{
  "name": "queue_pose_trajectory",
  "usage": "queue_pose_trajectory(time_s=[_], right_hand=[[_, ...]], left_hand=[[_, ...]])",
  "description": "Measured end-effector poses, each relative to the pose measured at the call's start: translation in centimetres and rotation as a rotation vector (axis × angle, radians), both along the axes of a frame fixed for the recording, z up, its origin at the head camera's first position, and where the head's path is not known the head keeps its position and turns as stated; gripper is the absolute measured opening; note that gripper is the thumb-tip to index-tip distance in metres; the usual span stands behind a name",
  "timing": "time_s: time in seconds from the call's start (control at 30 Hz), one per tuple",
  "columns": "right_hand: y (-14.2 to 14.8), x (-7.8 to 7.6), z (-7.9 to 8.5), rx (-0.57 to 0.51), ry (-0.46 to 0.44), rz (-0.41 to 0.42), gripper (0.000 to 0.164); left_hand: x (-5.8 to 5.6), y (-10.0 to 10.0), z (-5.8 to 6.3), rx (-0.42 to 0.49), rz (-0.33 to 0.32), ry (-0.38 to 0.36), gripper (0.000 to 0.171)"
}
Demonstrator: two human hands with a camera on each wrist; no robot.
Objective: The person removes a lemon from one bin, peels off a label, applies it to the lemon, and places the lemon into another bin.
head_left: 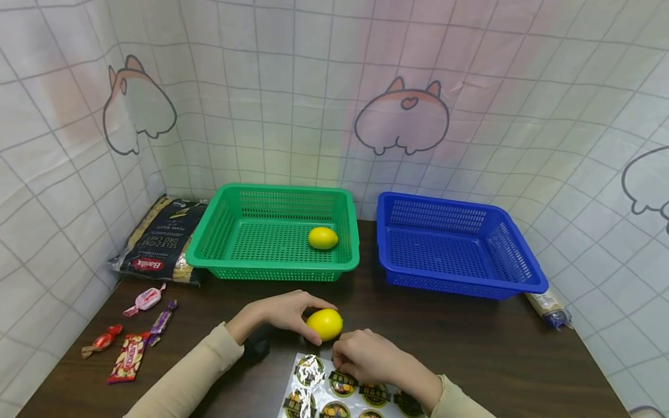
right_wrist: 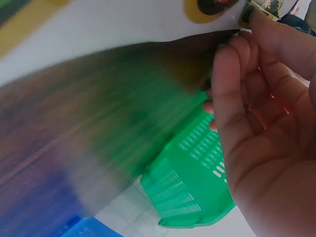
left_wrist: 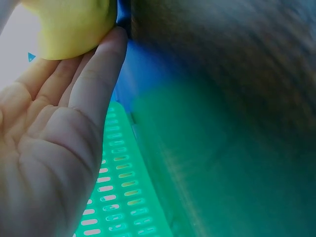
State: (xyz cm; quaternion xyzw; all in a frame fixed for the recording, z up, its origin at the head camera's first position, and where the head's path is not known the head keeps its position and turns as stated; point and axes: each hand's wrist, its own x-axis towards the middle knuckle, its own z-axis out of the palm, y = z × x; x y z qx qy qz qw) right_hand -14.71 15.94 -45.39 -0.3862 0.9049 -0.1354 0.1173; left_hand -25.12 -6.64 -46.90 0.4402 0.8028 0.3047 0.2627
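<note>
My left hand (head_left: pixel 286 311) holds a yellow lemon (head_left: pixel 325 325) on the table, thumb on the near side and fingers around the far side. In the left wrist view the fingers reach up along the lemon (left_wrist: pixel 76 27). Right beside it, my right hand (head_left: pixel 373 355) pinches the upper edge of a sheet of round stickers (head_left: pixel 342 384) between thumb and curled fingers. The right wrist view shows the thumb and fingertips (right_wrist: pixel 228 61) at the edge of the sheet (right_wrist: pixel 123 29). Dark round labels with gold lettering cover this shiny sheet, whose lower part runs out of the head view.
Behind the hands stands a green basket (head_left: pixel 282 271) with another lemon (head_left: pixel 323 238) inside. A blue basket (head_left: pixel 455 284) is to its right. At left lie a pasta bag (head_left: pixel 162 241) and several wrapped sweets (head_left: pixel 128 357). A small packet (head_left: pixel 549 307) lies at far right.
</note>
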Motion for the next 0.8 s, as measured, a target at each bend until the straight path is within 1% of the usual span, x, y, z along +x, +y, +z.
queue_pose_trajectory(time_s=[0.17, 0.37, 0.47, 0.63, 0.8], right_hand=[[0.0, 0.2, 0.6, 0.03, 0.006, 0.001, 0.014], [0.0, 0.4, 1.6, 0.046, -0.069, -0.004, 0.013], [0.2, 0.5, 2.2, 0.04, -0.084, -0.007, 0.013], [0.6, 0.5, 3.4, 0.002, -0.075, -0.006, 0.014], [1.0, 0.0, 5.1, -0.101, -0.045, -0.024, 0.011]], left_hand=[[0.1, 0.0, 0.2, -0.001, -0.001, 0.009, 0.069], [0.2, 0.0, 0.3, -0.011, 0.017, 0.009, 0.069], [0.2, 0.0, 0.3, -0.008, 0.019, 0.006, 0.069], [0.1, 0.0, 0.2, -0.002, 0.014, 0.007, 0.068], [0.1, -0.1, 0.2, 0.007, 0.013, 0.008, 0.065]])
